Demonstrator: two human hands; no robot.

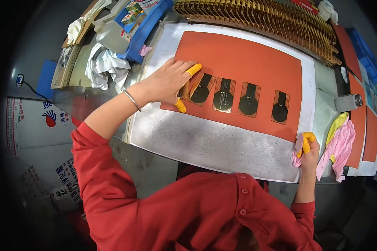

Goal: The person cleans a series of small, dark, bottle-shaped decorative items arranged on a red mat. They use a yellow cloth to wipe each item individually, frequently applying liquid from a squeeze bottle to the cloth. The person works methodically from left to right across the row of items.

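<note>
Several small gold-edged plates with black keyhole-shaped centres, one of them a gold-and-black plate (248, 99), lie in a row on an orange-red sheet (238, 50). My left hand (167, 81), with yellow finger covers on thumb and forefinger, curves round another such plate (183, 90) at the row's left end, mostly hidden beneath the palm. Its forefinger tip is close to the tilted plate (202, 89) beside it. At the sheet's lower right corner my right hand (310, 150) grips a flat round mauve pad (299, 143) and some pink cloth (296, 160). Yellow covers its fingers too.
A golden slotted rack (259, 19) runs along the back. At the left are a blue tray (144, 31), a plastic bottle (113, 37) and white cloths (106, 67). At right lie a metal container (348, 102) and pink and yellow gloves (338, 142).
</note>
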